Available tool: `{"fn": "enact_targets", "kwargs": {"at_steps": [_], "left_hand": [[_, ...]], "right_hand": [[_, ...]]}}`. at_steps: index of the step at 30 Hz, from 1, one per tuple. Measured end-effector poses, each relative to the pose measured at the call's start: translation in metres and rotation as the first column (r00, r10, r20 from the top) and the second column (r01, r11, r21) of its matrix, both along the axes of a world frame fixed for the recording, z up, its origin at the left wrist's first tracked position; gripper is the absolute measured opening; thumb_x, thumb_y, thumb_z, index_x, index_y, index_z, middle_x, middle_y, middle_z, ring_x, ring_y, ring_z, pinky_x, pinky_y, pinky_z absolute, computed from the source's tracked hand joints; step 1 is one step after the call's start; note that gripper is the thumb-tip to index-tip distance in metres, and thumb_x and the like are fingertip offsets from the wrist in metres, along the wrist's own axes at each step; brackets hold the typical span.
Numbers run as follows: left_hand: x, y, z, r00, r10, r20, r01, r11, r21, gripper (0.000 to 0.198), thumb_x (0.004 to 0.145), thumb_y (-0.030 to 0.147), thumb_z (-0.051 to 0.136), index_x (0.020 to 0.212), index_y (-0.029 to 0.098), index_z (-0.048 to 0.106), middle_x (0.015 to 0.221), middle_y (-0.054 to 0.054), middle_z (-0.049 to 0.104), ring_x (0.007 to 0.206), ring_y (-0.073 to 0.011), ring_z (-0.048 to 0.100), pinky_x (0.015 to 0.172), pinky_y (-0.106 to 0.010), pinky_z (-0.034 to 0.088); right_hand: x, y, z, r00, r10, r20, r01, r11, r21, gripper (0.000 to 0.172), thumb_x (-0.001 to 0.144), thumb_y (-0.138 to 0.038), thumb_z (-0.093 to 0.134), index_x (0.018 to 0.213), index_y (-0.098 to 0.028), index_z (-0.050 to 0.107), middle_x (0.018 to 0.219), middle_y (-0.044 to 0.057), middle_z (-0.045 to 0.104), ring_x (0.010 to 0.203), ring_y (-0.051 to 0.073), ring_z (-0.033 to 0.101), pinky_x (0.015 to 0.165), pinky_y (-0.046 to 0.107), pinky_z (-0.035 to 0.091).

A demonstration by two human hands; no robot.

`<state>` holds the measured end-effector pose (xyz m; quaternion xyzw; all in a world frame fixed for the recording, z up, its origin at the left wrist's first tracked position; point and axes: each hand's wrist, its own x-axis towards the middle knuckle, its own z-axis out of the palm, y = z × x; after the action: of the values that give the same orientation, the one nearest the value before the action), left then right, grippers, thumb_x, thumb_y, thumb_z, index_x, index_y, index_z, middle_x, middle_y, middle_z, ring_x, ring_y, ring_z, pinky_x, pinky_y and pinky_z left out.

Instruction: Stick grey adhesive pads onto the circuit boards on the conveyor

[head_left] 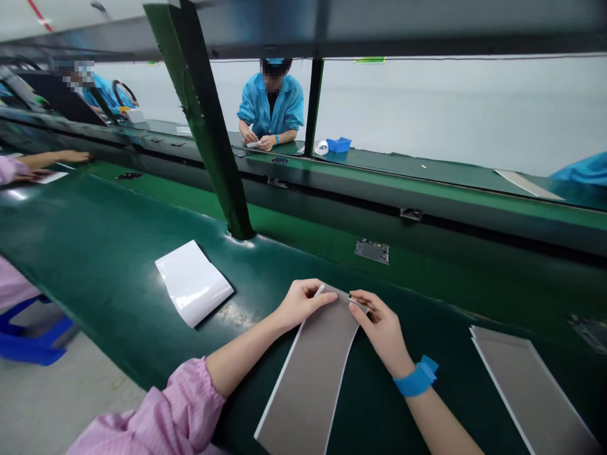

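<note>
The workbench (118, 215) has a dark green top. A glossy white sheet (194, 284) lies at left, a stack of white-edged grey strips (531, 385) at right. Circuit boards (372, 251) rest on the green band (303, 232) along its far edge.

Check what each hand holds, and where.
Left hand holds the long grey-brown sheet by its far left corner; right hand is at the far right corner, its exact grip unclear.
</note>
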<state>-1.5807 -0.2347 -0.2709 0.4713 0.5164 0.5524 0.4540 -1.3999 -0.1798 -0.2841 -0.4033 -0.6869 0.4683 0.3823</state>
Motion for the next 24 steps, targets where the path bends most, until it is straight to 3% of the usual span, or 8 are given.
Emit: {"fn": "enact_targets", "kwargs": {"at_steps": [14,19,24], "left_hand": [[-0.002,0.002,-0.009,0.998,-0.057,-0.039,0.055,0.998,-0.034,0.035,0.075,0.047,0.070,0.076,0.012,0.068,0.066,0.000,0.057,0.061,-0.0111,0.048,0.057,-0.024,0.037],[0.001,0.001,-0.009,0.997,-0.075,0.011,0.076,0.996,-0.040,0.034,0.074,0.047,0.071,0.079,0.013,0.068,0.069,-0.002,0.061,0.062,-0.0122,0.052,0.059,-0.024,0.039],[-0.002,0.006,-0.008,0.998,-0.032,-0.055,0.029,0.999,-0.045,0.033,0.074,0.046,0.071,0.079,0.014,0.070,0.072,-0.004,0.067,0.067,-0.0156,0.059,0.062,-0.026,0.045]], "right_hand": [[0.001,0.000,0.004,0.993,-0.005,0.115,-0.008,0.994,0.105,0.049,0.072,-0.067,0.062,0.072,-0.018,0.068,0.070,0.009,0.067,0.061,0.020,0.060,0.052,0.029,0.050],[0.001,-0.001,0.004,0.994,0.002,0.106,-0.013,0.995,0.102,0.048,0.073,-0.066,0.062,0.072,-0.018,0.068,0.071,0.009,0.067,0.063,0.021,0.061,0.053,0.029,0.050],[-0.001,0.001,0.004,0.995,0.027,0.097,-0.037,0.994,0.101,0.042,0.076,-0.060,0.062,0.074,-0.018,0.066,0.072,0.008,0.068,0.067,0.021,0.062,0.058,0.030,0.050]]}}
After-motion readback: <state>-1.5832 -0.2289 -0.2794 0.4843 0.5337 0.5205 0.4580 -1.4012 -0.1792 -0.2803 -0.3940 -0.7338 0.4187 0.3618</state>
